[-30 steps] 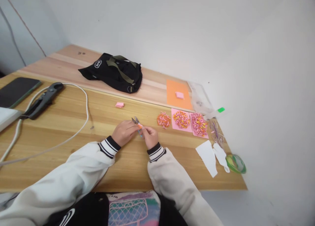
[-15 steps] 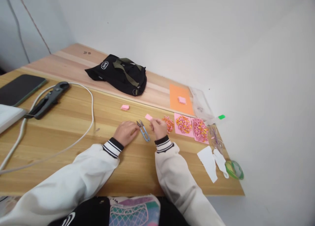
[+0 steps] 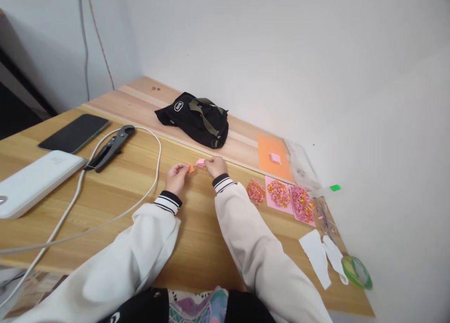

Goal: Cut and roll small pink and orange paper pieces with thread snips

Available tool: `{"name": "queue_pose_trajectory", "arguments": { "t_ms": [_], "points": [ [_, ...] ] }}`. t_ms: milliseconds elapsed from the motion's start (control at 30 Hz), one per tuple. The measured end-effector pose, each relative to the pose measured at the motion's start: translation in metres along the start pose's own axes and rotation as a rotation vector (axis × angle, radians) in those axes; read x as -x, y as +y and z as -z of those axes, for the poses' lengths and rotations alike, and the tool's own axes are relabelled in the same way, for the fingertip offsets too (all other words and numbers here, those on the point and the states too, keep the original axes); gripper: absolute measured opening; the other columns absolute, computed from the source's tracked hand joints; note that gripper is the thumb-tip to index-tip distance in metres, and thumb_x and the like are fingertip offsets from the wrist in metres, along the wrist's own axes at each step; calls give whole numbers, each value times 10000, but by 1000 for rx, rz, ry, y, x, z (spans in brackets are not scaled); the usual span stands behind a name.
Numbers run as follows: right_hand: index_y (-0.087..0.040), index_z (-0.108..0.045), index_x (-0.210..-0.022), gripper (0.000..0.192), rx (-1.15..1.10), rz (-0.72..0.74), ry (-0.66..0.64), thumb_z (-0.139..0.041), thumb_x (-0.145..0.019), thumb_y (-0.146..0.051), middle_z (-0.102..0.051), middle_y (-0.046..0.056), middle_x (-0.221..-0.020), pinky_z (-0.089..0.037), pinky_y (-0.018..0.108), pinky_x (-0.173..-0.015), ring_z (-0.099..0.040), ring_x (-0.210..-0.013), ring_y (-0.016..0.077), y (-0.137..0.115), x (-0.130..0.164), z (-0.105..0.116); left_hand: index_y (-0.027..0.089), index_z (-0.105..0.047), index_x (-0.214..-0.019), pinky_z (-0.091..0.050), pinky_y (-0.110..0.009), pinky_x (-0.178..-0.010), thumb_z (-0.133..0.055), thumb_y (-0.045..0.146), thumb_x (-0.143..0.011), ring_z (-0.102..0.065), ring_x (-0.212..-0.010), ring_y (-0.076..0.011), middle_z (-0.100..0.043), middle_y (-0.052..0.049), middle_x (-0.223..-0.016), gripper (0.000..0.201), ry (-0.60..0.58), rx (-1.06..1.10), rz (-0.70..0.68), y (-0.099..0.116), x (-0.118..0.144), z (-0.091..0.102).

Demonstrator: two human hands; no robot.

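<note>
My left hand (image 3: 176,178) is closed, its thumb and fingertips pinching a small orange piece of paper (image 3: 191,169) just above the wooden table. Close to its right, my right hand (image 3: 216,166) has its fingers closed at the edge of some small pink paper pieces (image 3: 200,162). Whether those pieces are lifted or rest on the table, I cannot tell. The blue thread snips seen earlier do not show. To the right of my right hand lies a round heap of orange and pink bits (image 3: 256,191).
Two pink sheets (image 3: 269,202) bear heaps of coloured bits. Behind them, an orange sheet (image 3: 265,147) carries a pink stack (image 3: 275,158). A black bag (image 3: 193,121) lies at the back. Left are a phone (image 3: 75,133), a white power bank (image 3: 40,182), a grey-black tool (image 3: 111,147) and a looped cable (image 3: 159,161).
My right hand has moved left and forward to the pink pieces, carrying a pink slip. My left hand has left the thread snips and now pinches orange paper. The view has swung left.
</note>
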State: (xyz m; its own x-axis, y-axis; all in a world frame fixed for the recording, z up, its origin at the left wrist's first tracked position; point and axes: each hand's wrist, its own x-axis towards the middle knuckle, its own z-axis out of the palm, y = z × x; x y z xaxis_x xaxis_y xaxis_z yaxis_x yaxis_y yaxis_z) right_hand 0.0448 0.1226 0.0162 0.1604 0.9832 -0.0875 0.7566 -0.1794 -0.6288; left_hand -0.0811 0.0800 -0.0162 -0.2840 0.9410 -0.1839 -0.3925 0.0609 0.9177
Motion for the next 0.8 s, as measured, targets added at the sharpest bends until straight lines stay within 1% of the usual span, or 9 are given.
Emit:
{"name": "queue_pose_trajectory", "arguments": {
  "t_ms": [133,233,333,400,500,567,667,733,800],
  "points": [
    [-197,-664,-620,170,95,-40,-6,-542,-619,-315,-645,27,-647,-354,230,-536,-557,-609,150,-2,-1,0,150,-499,-639,-410,-217,-564,-660,336,-540,-576,-691,-141,-626,-24,-697,265,-54,86,67,-1,3,-1],
    [-206,-663,-664,182,171,-77,6,-536,-628,-331,-660,33,-692,-361,234,-545,-576,-646,161,-2,-3,-2,150,-505,-644,-406,-218,-566,-648,316,-551,-577,-694,-143,-626,-24,-697,238,-58,91,81,0,3,0],
    [-201,-657,-703,188,210,-81,24,-544,-631,-333,-670,45,-738,-378,242,-560,-593,-695,183,0,-4,-3,151,-502,-640,-409,-228,-581,-643,306,-562,-574,-685,-138,-634,-29,-720,223,-58,89,81,-1,2,1],
    [-200,-656,-740,190,215,-66,30,-523,-659,-309,-676,47,-778,-390,243,-581,-600,-729,185,2,-4,-3,156,-491,-644,-418,-242,-619,-645,308,-567,-585,-721,-148,-640,-31,-743,230,-68,99,67,-3,-1,1],
    [-193,-660,-767,221,224,-45,28,-451,-726,-250,-682,56,-803,-403,245,-615,-607,-758,180,4,-1,-2,173,-453,-643,-424,-280,-723,-644,334,-581,-597,-842,-178,-641,-30,-769,258,-115,108,33,-7,-6,1],
    [-186,-669,-754,248,235,-26,15,-425,-756,-235,-684,67,-804,-409,247,-639,-612,-775,181,4,2,-2,182,-432,-638,-412,-311,-789,-630,357,-604,-588,-905,-195,-627,-20,-745,267,-152,63,8,-10,-10,1],
    [-192,-682,-770,254,250,1,-3,-431,-772,-232,-687,69,-830,-416,243,-675,-613,-817,179,3,8,-1,189,-419,-639,-383,-346,-861,-601,369,-650,-564,-974,-209,-606,-14,-723,256,-212,-65,-54,-15,-13,1],
    [-204,-686,-805,256,258,16,-9,-433,-776,-222,-689,62,-849,-417,242,-688,-614,-834,177,2,12,-2,194,-408,-644,-354,-361,-907,-579,362,-678,-542,-1026,-209,-625,-35,-789,242,-264,-126,-98,-17,-13,0],
    [-216,-689,-825,263,264,28,-17,-430,-778,-213,-691,56,-855,-416,241,-686,-617,-834,176,0,15,-2,198,-398,-649,-324,-373,-944,-557,354,-700,-517,-1073,-209,-641,-69,-907,228,-316,-162,-125,-19,-13,-1]
  ]
}}
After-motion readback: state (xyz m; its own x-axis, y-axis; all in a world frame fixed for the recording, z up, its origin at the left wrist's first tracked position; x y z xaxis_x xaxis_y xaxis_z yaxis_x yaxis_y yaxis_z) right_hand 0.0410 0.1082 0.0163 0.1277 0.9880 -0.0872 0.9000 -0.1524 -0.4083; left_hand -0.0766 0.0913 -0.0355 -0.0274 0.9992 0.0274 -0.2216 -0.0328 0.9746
